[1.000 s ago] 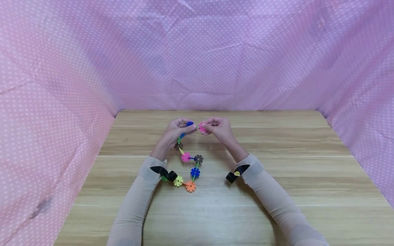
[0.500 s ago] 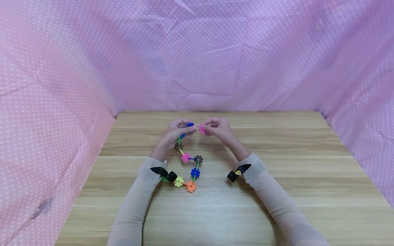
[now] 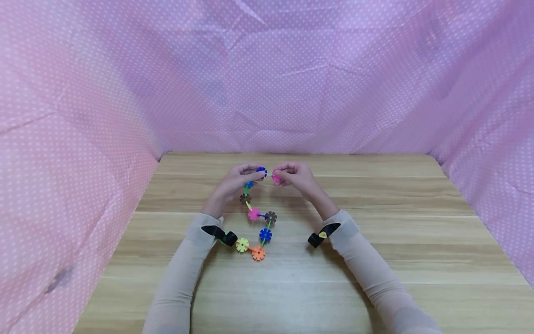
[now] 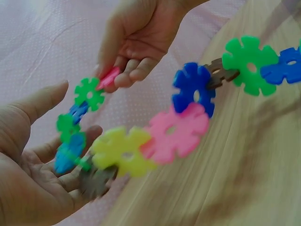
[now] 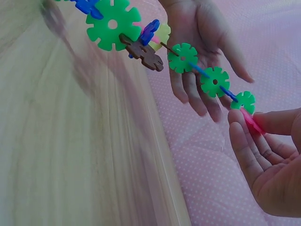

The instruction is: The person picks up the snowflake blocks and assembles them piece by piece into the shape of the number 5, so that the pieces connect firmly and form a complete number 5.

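Observation:
A chain of slotted, flower-shaped plastic discs hangs between the hands and trails toward the person. At its far end my right hand (image 3: 300, 178) pinches a pink disc (image 5: 252, 121) between thumb and fingers. Joined to that is a green disc (image 5: 243, 101), then a blue disc and another green disc (image 5: 215, 82). My left hand (image 4: 35, 174) is spread, its thumb apart from the fingers, and the chain passes in front of the palm and fingers. A light-blue disc (image 4: 70, 153) and a brown disc (image 4: 96, 182) are close to those fingers.
The chain continues past a yellow disc (image 4: 123, 149) to an orange disc (image 3: 258, 253) above the wooden table (image 3: 375, 278). Black straps with cameras (image 3: 318, 236) sit on both wrists. A pink dotted cloth (image 3: 292, 93) hangs around the table.
The dark-blue disc by the left hand has shifted slightly right, out from behind the thumb. The left hand has drawn a little left and loosened. The right hand still pinches the pink disc.

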`<state>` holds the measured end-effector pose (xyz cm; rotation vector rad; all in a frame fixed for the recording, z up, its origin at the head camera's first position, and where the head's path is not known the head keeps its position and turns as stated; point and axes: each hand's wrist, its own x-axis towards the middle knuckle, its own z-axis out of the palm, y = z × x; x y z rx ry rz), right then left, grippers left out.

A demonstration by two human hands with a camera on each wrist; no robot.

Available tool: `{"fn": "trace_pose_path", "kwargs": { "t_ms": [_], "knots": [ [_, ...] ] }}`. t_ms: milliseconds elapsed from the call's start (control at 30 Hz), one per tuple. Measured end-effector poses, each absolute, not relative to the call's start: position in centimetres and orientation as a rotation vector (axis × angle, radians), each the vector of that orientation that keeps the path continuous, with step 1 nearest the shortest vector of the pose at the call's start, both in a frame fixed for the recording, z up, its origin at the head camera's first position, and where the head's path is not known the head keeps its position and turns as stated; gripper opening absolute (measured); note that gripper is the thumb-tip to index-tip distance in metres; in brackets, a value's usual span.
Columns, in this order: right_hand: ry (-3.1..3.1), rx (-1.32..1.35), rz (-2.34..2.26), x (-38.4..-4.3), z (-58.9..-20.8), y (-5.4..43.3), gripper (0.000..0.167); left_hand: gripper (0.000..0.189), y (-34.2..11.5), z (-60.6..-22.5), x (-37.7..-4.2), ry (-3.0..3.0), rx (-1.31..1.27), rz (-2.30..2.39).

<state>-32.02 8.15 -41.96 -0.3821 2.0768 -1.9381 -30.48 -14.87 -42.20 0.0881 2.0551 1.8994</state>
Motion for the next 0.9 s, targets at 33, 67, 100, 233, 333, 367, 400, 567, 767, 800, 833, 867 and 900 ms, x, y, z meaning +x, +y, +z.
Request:
{"fn": "trace_pose_path", "kwargs": {
  "t_ms": [33, 67, 100, 233, 333, 367, 400, 567, 767, 800, 833, 867, 900],
  "knots": [
    [2.076, -0.374, -1.947, -32.0, -41.9, 8.2, 0.023, 0.051, -15.2, -42.2, -30.4, 2.08, 0.096, 1.875],
    [2.074, -0.366, -1.957, -32.1, -41.9, 8.2, 0.024, 0.05, -15.6, -42.2, -30.3, 2.098, 0.1, 1.859],
    [2.078, -0.357, -1.962, -32.1, -41.9, 8.3, 0.024, 0.05, -16.1, -42.2, -30.2, 2.116, 0.106, 1.845],
    [2.089, -0.328, -1.983, -32.4, -41.7, 8.7, 0.023, 0.051, -17.8, -42.5, -29.7, 2.109, 0.117, 1.852],
    [2.084, -0.312, -2.029, -32.7, -41.7, 9.1, 0.023, 0.052, -18.9, -42.8, -29.1, 2.113, 0.103, 1.804],
    [2.085, -0.308, -2.044, -32.7, -41.6, 9.3, 0.022, 0.052, -19.1, -43.0, -28.9, 2.111, 0.096, 1.781],
    [2.082, -0.305, -2.063, -32.8, -41.6, 9.5, 0.022, 0.053, -19.4, -43.1, -28.7, 2.114, 0.093, 1.751],
    [2.104, -0.265, -2.137, -33.0, -41.5, 10.1, 0.019, 0.056, -20.5, -43.7, -27.8, 2.075, 0.119, 1.631],
    [2.131, -0.242, -2.182, -33.1, -41.4, 10.7, 0.025, 0.052, -21.4, -44.1, -26.7, 2.056, 0.214, 1.449],
    [2.132, -0.238, -2.185, -33.1, -41.5, 10.7, 0.025, 0.051, -21.4, -44.0, -26.6, 2.057, 0.227, 1.413],
    [2.135, -0.233, -2.187, -33.2, -41.5, 10.9, 0.026, 0.05, -21.4, -44.0, -26.4, 2.056, 0.229, 1.381],
    [2.136, -0.229, -2.19, -33.2, -41.5, 11.0, 0.026, 0.05, -21.4, -44.0, -26.3, 2.049, 0.233, 1.358],
    [2.132, -0.225, -2.193, -33.3, -41.6, 11.1, 0.026, 0.049, -21.3, -43.9, -26.2, 2.038, 0.229, 1.346]
  ]
}}
